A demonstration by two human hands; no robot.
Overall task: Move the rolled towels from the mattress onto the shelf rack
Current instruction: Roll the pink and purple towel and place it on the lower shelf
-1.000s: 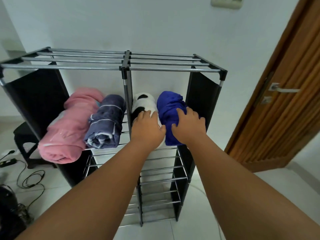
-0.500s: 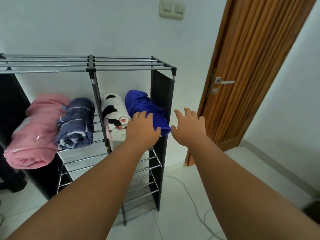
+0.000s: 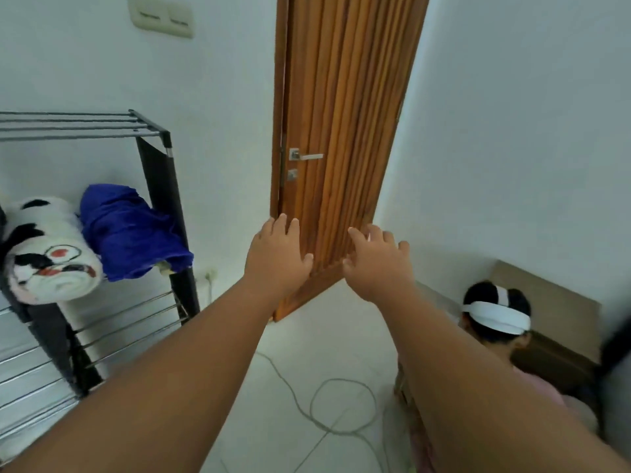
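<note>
- No brand, label or readable writing shows anywhere; the white rolled towel with black and red cartoon patches [image 3: 51, 254] carries only a picture print.
- That towel lies on a wire tier of the black-framed metal shelf rack [image 3: 160, 172], at the left edge of the view; touching its right side is the loosely rolled deep-blue towel [image 3: 131, 233], whose lower end droops over the tier's front edge against the rack's black side panel.
- The left hand [image 3: 276, 259] is held out in mid-air, palm down, fingers loosely spread, holding nothing and well to the right of the rack.
- The right hand [image 3: 377, 264] hangs just beside it, also palm down with fingers splayed and empty.
- Behind both hands stands the ribbed brown wooden door [image 3: 341, 114] with a silver lever handle [image 3: 305, 156].
- The pale tiled floor [image 3: 300, 336] between rack and door is open, crossed only by a thin grey cable [image 3: 336, 404] lying in a loop.
- At lower right another person's head with a white headband [image 3: 495, 317] sits low in front of a brown cardboard box [image 3: 553, 298].
- A cream double wall switch [image 3: 160, 15] sits high on the white wall.
</note>
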